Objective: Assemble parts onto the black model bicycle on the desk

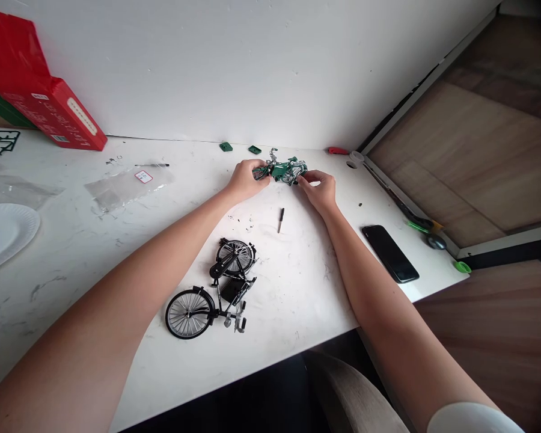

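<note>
A small green model bicycle (280, 171) with silver handlebars is held between my two hands towards the back of the table. My left hand (247, 178) closes its fingers on the wheel at the left end. My right hand (319, 186) pinches the right end near the other wheel. On the tabletop nearer to me, a black model bicycle (225, 285) lies on its side, apart from both hands. A small screwdriver with a black handle (281, 220) rests just below the green one. Fingertips partly hide the green bicycle's wheels.
Two green pieces (226, 147) lie by the back wall. At left are a red box (58, 108), a clear plastic bag (128, 187) and a white paper plate (9, 234). A black phone (390, 252) lies to the right, and a red-handled tool (338, 150) behind.
</note>
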